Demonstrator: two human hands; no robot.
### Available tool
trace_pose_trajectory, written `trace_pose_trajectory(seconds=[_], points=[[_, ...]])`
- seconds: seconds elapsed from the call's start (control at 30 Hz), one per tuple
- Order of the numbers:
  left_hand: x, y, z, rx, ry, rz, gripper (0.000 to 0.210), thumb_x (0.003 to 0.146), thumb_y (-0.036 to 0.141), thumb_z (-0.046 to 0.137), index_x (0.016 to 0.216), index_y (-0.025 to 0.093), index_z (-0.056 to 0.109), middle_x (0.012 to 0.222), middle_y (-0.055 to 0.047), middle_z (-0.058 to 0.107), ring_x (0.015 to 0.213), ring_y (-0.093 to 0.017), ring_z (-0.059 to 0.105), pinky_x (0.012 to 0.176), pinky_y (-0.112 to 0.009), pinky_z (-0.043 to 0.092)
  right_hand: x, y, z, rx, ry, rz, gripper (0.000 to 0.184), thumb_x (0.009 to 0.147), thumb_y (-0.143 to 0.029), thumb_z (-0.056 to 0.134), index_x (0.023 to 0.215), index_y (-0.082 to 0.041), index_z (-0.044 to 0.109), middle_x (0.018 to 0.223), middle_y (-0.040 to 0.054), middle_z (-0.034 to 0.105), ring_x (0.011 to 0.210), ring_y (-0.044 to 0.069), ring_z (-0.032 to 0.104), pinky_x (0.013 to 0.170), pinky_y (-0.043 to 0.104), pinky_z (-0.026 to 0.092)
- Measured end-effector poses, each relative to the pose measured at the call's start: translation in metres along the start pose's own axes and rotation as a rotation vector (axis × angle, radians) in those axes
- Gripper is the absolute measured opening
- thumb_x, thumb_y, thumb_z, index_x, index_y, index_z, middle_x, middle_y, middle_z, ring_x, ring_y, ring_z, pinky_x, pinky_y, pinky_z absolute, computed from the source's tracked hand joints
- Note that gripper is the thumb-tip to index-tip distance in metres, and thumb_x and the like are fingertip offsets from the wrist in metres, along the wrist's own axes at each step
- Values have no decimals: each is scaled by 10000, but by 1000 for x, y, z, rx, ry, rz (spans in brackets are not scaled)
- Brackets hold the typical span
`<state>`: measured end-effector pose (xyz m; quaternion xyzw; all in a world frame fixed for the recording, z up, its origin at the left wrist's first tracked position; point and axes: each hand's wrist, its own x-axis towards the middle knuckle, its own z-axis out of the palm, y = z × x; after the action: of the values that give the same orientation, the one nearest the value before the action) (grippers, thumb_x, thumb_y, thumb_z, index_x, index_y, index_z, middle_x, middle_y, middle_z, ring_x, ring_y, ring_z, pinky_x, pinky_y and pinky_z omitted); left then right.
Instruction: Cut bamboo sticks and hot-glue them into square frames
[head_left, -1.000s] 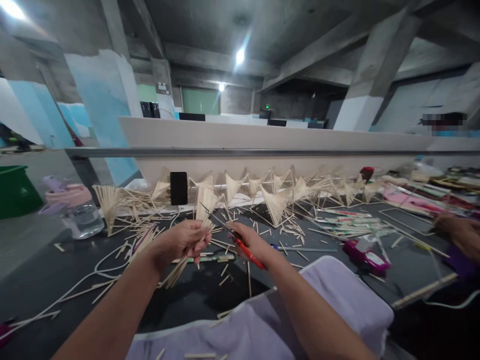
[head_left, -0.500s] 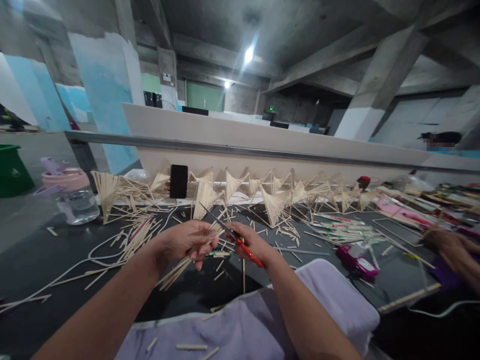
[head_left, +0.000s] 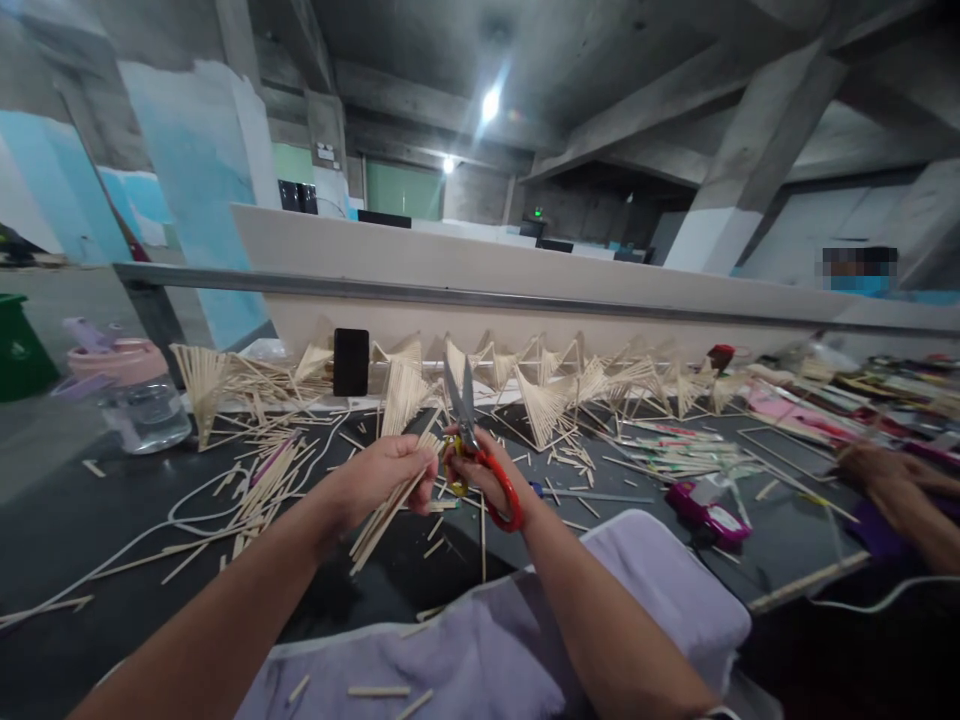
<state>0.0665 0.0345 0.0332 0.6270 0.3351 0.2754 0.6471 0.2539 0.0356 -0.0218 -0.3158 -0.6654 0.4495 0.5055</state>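
My left hand [head_left: 397, 475] is closed round a bundle of thin wooden sticks [head_left: 379, 530], whose lower ends fan out toward me. Beside it, my right hand [head_left: 487, 470] grips scissors [head_left: 504, 490] with red and yellow handles. Their blades [head_left: 460, 395] point up and away, slightly parted, with no stick between them. Behind both hands stand fan-like twisted stick models [head_left: 405, 395] in a row along the partition. Cut stick pieces [head_left: 433, 545] lie scattered on the black table below my hands.
A water bottle [head_left: 139, 400] stands at the left near a white cable [head_left: 180, 505]. A phone [head_left: 351, 362] leans upright at the back. Right of my arms are a purple tape dispenser [head_left: 709, 512] and a co-worker's hands [head_left: 892, 480]. A lilac cloth [head_left: 645, 570] covers the near edge.
The scissors have swung from pointing left across the sticks to pointing upward, and their blades have come clear of the bundle. The left hand still holds the sticks.
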Motion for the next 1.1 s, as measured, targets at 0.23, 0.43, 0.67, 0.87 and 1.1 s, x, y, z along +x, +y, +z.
trace_pose_trajectory(seconds=[0.23,0.43,0.67,0.87,1.1], points=[[-4,2,5,-21,-32,-8,331,739,449,591,675,129,538,582,-17,580,493,-117,543,534,-284,494,-2,-1,-8,-278,-55,-119,413,734,-141,535,1139,-218,511,869,17,536,758,121,513,686,247,437],[-8,7,4,6,10,-6,281,741,400,593,686,135,516,562,-15,579,465,-116,539,496,-260,480,-3,-2,-17,-461,-128,-204,514,662,-41,448,1142,-215,509,907,22,562,749,127,533,710,257,447],[-11,9,-1,95,-68,-46,289,765,423,550,715,141,510,530,10,526,384,-95,488,413,-228,442,-3,-2,-23,-597,-205,-261,479,644,-64,465,1095,-194,563,1067,61,592,953,179,548,833,315,424],[-19,13,-4,87,-126,-104,295,770,437,547,763,144,517,546,24,480,388,-69,420,382,-203,419,-5,-6,-25,-591,-265,-259,595,601,-15,460,1159,-207,541,1158,57,571,1027,182,538,880,316,408],[-17,11,-11,92,-224,-127,307,746,445,583,753,144,519,542,28,461,386,-60,393,361,-184,400,-6,-13,-29,-615,-310,-227,642,615,-19,472,1225,-220,501,1197,57,559,1063,183,530,909,334,396]])
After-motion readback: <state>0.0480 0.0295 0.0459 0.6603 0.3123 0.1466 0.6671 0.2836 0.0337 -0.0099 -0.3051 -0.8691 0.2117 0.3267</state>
